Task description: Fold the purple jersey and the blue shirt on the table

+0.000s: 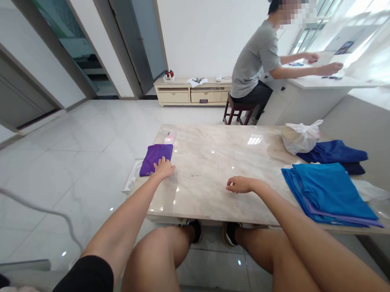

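Note:
My left hand (164,167) lies flat with fingers spread on the near edge of a folded purple cloth (155,158) at the left end of the marble table (212,162). My right hand (239,184) rests on the bare tabletop near the front edge, fingers loosely curled, holding nothing. A stack of blue cloths (328,193) lies to the right of that hand, an arm's width away. Behind the stack sits a dark blue cloth (334,152).
A white plastic bag (299,137) sits at the table's far right. A small pink-white pack (169,136) lies behind the purple cloth. Another person (259,60) sits on a stool at a white counter beyond the table. A low cabinet (192,91) stands against the far wall.

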A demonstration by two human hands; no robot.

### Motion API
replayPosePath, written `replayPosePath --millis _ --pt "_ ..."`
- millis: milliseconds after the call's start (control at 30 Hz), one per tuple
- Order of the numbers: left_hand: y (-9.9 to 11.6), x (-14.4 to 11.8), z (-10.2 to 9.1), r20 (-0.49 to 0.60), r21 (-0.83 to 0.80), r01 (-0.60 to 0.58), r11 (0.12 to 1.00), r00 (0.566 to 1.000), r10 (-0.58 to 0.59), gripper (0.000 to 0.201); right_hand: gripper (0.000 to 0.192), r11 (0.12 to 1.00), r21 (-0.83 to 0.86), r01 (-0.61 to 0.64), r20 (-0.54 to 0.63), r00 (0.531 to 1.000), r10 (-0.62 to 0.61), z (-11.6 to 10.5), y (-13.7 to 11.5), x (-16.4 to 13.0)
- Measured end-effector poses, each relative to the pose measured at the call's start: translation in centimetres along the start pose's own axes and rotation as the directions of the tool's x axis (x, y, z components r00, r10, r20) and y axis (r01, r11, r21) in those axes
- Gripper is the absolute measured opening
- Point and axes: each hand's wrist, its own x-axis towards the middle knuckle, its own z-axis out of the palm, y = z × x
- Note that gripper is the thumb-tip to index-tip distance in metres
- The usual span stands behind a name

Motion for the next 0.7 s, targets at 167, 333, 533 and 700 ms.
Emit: replayPosePath --millis 167,333,533,700 --pt "5.7 -6.4 -4.5 -0.079 -0.026 -0.251 0.968 0.966 0.248 0.032 0.044 0.999 -0.045 0.021 -0.05 0.998 -0.023 -0.3 -2.2 -1.0" --pt "12.5 -13.8 -5.5 -0.263 -0.06 -0.441 0.896 0.872 0.412 0.026 0.042 0.998 0.022 0.064 -0.043 0.997 -0.063 0.5 -3.4 -2.5" --pt "16.5 -16.0 -3.0 -0.196 -0.004 -0.406 0.914 0.896 0.397 0.03 0.042 0.982 0.149 0.114 -0.076 0.992 -0.104 1.1 -1.4 -4.2" --pt "17.3 -13.9 -2.5 -0.172 0.054 -0.422 0.905 0.889 0.425 0.04 0.034 0.953 0.247 0.177 -0.174 0.975 -0.136 0.3 1.2 -5.0"
